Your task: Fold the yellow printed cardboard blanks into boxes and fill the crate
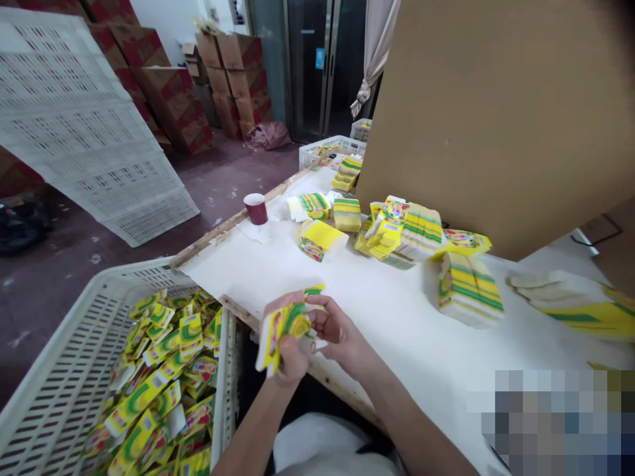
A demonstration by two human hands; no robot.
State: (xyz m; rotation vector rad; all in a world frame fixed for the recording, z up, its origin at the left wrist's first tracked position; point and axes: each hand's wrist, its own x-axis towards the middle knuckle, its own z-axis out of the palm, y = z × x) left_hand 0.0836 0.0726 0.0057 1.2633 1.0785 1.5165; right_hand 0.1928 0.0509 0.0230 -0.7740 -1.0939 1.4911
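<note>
The left hand's (292, 360) grip is clenched around a bundle of flat yellow-and-green printed cartons (284, 327), held up over the near edge of the white-topped table (223, 264). The right hand (337, 334) is at the bundle's right side, fingers bent; whether its grip has closed on a carton, I cannot tell. At near left, a white plastic crate (64, 360) holds many loose small cartons (163, 370). A maroon mug (256, 213) stands by the table's far left edge, and stacked flat cartons (421, 228) sit farther right.
</note>
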